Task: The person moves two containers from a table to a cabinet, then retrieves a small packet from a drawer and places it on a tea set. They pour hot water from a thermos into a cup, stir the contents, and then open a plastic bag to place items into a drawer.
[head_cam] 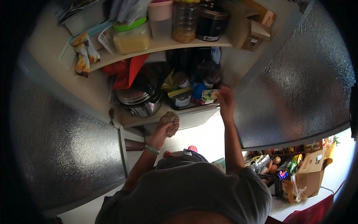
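Note:
My left hand grips a clear plastic bag of small brownish pieces, held in front of the cupboard's lower shelf. My right hand is raised at the right end of that shelf, beside a small carton with a fruit picture; it is blurred, and whether it touches the carton I cannot tell. Left of the carton are a blue bag and a pouch with a yellow-green top edge. A metal pressure cooker stands at the shelf's left, below a red bag.
Textured glass doors stand open on both sides. The upper shelf holds a green-lidded jar, a ribbed plastic jar, a black canister and boxes. Cardboard boxes and groceries are at the lower right.

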Demonstrator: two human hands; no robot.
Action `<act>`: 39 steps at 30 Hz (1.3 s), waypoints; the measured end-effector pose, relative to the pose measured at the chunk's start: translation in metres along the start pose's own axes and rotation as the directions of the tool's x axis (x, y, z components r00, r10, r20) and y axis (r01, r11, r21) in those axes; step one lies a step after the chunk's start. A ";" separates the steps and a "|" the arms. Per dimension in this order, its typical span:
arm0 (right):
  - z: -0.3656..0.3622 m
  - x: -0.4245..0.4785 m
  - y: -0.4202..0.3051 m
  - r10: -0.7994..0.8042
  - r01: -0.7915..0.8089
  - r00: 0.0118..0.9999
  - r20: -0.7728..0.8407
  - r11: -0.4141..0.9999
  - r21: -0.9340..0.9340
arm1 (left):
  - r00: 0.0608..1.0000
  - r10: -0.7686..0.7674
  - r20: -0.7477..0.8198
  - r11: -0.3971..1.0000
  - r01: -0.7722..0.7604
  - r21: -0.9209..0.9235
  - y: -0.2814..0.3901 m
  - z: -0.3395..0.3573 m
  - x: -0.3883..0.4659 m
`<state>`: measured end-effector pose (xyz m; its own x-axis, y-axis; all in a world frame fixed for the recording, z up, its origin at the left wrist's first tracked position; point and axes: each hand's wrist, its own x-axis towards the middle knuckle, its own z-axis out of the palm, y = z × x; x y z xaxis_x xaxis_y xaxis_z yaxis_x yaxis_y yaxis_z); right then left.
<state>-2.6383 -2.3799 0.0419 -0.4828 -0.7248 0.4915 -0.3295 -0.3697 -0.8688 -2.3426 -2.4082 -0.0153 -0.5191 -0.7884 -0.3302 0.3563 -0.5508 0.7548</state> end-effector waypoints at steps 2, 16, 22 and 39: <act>-0.046 -0.043 -0.074 -0.161 0.095 0.971 -0.175 0.938 -0.332 | 0.988 0.020 0.156 0.993 -0.038 0.114 0.007 0.037 0.047; -0.307 -0.117 -0.145 -0.323 -0.093 0.609 -0.724 0.878 -0.470 | 0.837 0.368 0.405 -0.153 -0.375 0.914 0.033 0.255 0.273; -0.332 -0.127 -0.089 -0.063 -0.030 0.667 -0.743 0.993 -0.110 | 0.628 0.686 0.367 0.135 -0.606 0.784 -0.043 0.146 0.129; -0.220 -0.147 -0.119 -0.174 -0.077 0.820 -0.546 0.911 -0.406 | -0.485 0.791 0.372 -0.242 0.310 0.919 0.168 0.026 -0.372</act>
<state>-2.7065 -2.1019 0.0860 -0.7813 -0.2128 0.5868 -0.5921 -0.0452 -0.8046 -2.1101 -2.1998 0.2492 0.2451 0.0489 0.9683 -0.9615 0.1404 0.2363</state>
